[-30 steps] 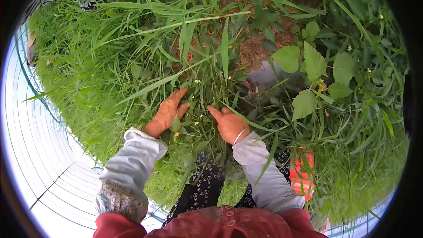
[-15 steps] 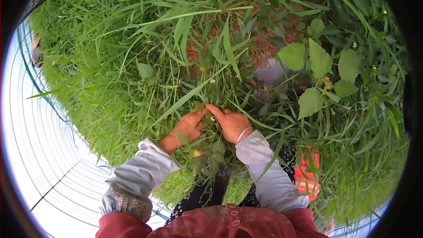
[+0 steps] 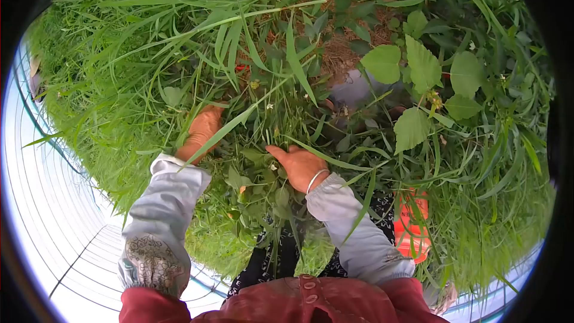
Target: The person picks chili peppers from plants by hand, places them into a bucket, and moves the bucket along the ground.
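Note:
My left hand (image 3: 204, 129) reaches into the grass left of centre, its fingers mostly hidden behind leaves and a long blade. Right of it, my right hand (image 3: 300, 165) rests against leafy stems (image 3: 257, 161), thumb side toward the left; its other fingers are covered by the plants, so what it holds cannot be seen. A silver bracelet (image 3: 316, 180) circles the right wrist. Small white flowers and a yellowish pod (image 3: 242, 189) show among the stems between and below the hands. Beyond them lies a small red fruit (image 3: 241, 67).
Tall grass (image 3: 113, 78) surrounds the hands. Broad leaves (image 3: 423, 63) stand at the right, near brown soil (image 3: 344, 54) and a grey sheet (image 3: 359, 88). An orange-red object (image 3: 411, 227) is beside my right leg. White sheeting (image 3: 54, 203) curves along the left.
My left hand has moved away from my right hand, up and left into the grass. My right hand has shifted slightly left in the view. The camera view has also shifted.

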The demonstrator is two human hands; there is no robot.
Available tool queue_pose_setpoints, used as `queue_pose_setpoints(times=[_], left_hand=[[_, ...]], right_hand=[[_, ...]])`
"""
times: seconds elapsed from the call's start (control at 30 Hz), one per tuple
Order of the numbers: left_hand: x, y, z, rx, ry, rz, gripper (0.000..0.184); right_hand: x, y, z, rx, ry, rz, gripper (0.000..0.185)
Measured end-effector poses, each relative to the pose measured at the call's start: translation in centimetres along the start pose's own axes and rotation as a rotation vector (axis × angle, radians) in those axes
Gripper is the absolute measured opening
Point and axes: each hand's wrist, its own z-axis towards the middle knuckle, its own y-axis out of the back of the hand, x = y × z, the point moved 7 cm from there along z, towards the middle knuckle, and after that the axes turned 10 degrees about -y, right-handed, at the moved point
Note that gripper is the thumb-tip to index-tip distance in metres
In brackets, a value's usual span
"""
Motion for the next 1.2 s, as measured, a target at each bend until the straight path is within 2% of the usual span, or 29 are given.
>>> queue_pose_setpoints(times=[0.07, 0.1, 0.17, 0.2, 0.3, 0.33, 0.37, 0.43, 0.5, 0.57, 0.6, 0.67, 0.73, 0.83, 0.9, 0.97, 1.1, 1.13, 1.2], left_hand=[[3.3, 0.1, -0.6, -0.039, 0.06, 0.001, 0.035], [3.9, 0.3, -1.1, 0.022, 0.033, -0.007, 0.035], [4.9, 0.4, -2.0, 0.139, -0.019, -0.029, 0.035], [4.7, 0.3, -1.7, 0.329, 0.088, 0.218, 0.043], [3.8, -0.1, -0.9, 0.435, 0.179, 0.352, 0.044], [2.2, -0.6, -0.1, 0.256, -0.116, 0.514, 0.043], [2.2, -1.7, -0.2, 0.205, -0.178, 0.396, 0.04], [-3.4, -0.1, -0.2, 0.101, -0.299, 0.159, 0.036], [-2.8, -2.6, -1.6, 0.362, -0.107, 0.178, 0.039], [-0.8, -6.5, -3.8, 0.483, -0.023, 0.192, 0.037], [2.4, -10.5, -5.3, 0.475, -0.036, 0.201, 0.035], [3.3, -11.7, -7.1, 0.473, -0.103, 0.163, 0.034], [0.6, -8.7, -7.3, 0.469, -0.219, 0.064, 0.035], [4.8, -11.6, -7.3, 0.658, -0.042, 0.162, 0.037], [10.3, -16.9, -9.9, 0.478, -0.373, 0.362, 0.039], [9.1, -15.7, -10.0, 0.494, -0.338, 0.244, 0.036], [1.2, -8.4, -6.8, 0.604, -0.258, 0.253, 0.032], [0.1, -7.1, -5.9, 0.593, -0.262, 0.25, 0.031], [-1.5, -4.6, -4.9, 0.378, -0.312, 0.178, 0.024]], right_hand=[[0.1, 0.3, -0.1, 0.078, -0.044, 0.037, 0.057], [-0.1, 0.5, -0.1, 0.115, -0.065, 0.049, 0.057], [-0.3, 0.5, -0.1, 0.044, -0.029, 0.042, 0.057], [-0.3, 0.7, -0.2, 0.015, -0.017, 0.03, 0.056], [-0.2, 0.7, -0.1, 0.017, -0.015, 0.042, 0.055], [-0.1, 0.7, -0.1, 0.014, -0.014, 0.05, 0.055], [-0.2, 0.8, -0.1, 0.011, -0.015, 0.055, 0.055], [-0.2, 0.8, -0.2, -0.051, 0.008, 0.037, 0.055], [-0.1, 0.7, -0.2, -0.08, 0.026, 0.039, 0.055], [-0.3, 0.5, -0.1, -0.076, 0.028, 0.058, 0.056], [-0.3, 0.6, -0.2, -0.062, 0.019, 0.05, 0.056], [0.0, 0.9, -0.3, -0.035, 0.007, 0.036, 0.056], [-0.1, 0.8, -0.3, -0.07, 0.024, 0.057, 0.056], [-0.1, 0.9, -0.3, -0.087, 0.023, 0.062, 0.056], [0.0, 0.8, -0.3, -0.05, 0.017, 0.072, 0.055], [0.0, 1.0, -0.3, 0.013, -0.004, 0.096, 0.054], [0.3, 1.1, -0.3, 0.064, -0.021, 0.1, 0.053], [0.3, 1.1, -0.4, 0.053, -0.016, 0.099, 0.053], [0.3, 1.9, -0.6, 0.085, -0.03, 0.077, 0.051]])
